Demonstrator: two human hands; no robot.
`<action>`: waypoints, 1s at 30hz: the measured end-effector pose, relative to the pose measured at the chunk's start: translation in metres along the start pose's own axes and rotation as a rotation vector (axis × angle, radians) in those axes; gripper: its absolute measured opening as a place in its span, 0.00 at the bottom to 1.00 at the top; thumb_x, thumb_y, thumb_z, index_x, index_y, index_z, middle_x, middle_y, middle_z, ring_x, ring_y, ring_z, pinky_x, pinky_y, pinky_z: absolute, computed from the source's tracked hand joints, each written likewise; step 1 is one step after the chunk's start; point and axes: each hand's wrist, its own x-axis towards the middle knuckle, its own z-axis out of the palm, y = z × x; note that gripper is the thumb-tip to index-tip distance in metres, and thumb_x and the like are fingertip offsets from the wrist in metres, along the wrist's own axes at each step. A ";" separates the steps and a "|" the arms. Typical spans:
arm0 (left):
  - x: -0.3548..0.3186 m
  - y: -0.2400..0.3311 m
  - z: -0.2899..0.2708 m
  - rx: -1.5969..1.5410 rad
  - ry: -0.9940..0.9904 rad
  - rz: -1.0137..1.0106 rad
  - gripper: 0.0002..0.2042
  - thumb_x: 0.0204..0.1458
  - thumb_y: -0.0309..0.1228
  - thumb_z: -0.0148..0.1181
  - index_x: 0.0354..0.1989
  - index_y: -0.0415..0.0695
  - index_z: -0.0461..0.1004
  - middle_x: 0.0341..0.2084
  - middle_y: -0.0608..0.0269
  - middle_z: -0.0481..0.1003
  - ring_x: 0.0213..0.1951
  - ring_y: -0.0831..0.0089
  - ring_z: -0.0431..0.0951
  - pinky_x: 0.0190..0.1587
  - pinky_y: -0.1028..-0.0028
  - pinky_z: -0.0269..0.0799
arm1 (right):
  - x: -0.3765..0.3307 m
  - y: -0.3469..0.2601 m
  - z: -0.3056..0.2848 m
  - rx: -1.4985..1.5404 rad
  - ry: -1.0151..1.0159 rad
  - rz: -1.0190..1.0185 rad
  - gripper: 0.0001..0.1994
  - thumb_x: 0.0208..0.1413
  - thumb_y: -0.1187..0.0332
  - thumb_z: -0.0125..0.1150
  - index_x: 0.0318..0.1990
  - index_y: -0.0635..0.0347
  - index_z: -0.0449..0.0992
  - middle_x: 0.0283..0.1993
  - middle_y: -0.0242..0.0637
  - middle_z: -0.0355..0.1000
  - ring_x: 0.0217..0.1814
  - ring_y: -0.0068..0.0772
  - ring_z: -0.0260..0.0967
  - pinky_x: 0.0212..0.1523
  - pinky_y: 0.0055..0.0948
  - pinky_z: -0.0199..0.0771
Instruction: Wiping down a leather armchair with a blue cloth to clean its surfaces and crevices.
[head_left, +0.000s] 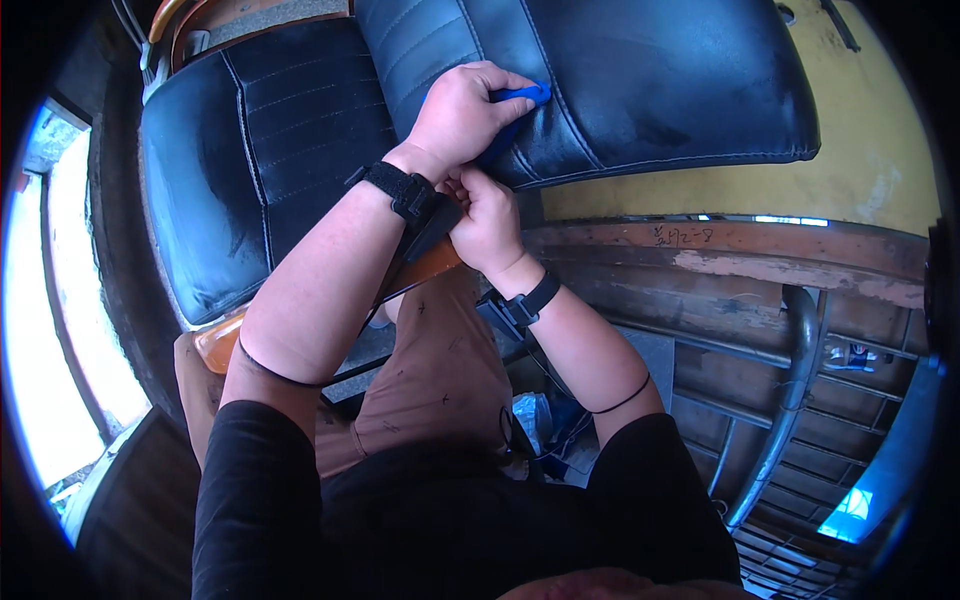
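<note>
My left hand (462, 112) is closed on a blue cloth (522, 96), pinched between thumb and fingers. It presses the cloth against the black padded backrest (660, 80) of a chair, beside a stitched seam. Just below the left wrist, my right hand (487, 222) is closed near the backrest's lower edge. Its fingers are curled, and what they grip, if anything, is hidden. The chair's black stitched seat (310, 130) spreads out to the left of both hands.
A glossy orange-brown wooden armrest (435, 262) runs below my hands. My legs in brown trousers (430, 370) are under it. On the right are a worn wooden beam (740, 250), a bent metal pipe (800, 350) and a metal rack. A yellow panel (870, 130) stands beyond the backrest.
</note>
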 end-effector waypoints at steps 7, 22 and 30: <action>-0.006 0.002 0.005 0.153 -0.098 0.237 0.10 0.50 0.30 0.69 0.41 0.44 0.83 0.34 0.59 0.80 0.39 0.63 0.79 0.49 0.69 0.74 | -0.002 0.000 -0.005 -0.167 -0.108 0.038 0.05 0.51 0.75 0.63 0.36 0.59 0.76 0.30 0.41 0.78 0.32 0.43 0.77 0.33 0.33 0.75; 0.002 0.002 -0.006 -0.048 -0.194 0.035 0.10 0.52 0.30 0.68 0.43 0.44 0.83 0.35 0.58 0.81 0.39 0.64 0.80 0.48 0.70 0.75 | 0.001 0.003 -0.001 -0.071 -0.042 0.016 0.05 0.55 0.73 0.64 0.38 0.59 0.78 0.32 0.41 0.79 0.33 0.40 0.79 0.35 0.33 0.76; 0.003 -0.002 -0.006 -0.097 -0.114 -0.081 0.11 0.55 0.31 0.66 0.46 0.42 0.82 0.36 0.58 0.80 0.39 0.69 0.80 0.47 0.71 0.76 | -0.009 0.014 0.007 0.254 0.167 0.047 0.21 0.65 0.75 0.53 0.63 0.64 0.57 0.38 0.38 0.74 0.36 0.24 0.73 0.35 0.23 0.75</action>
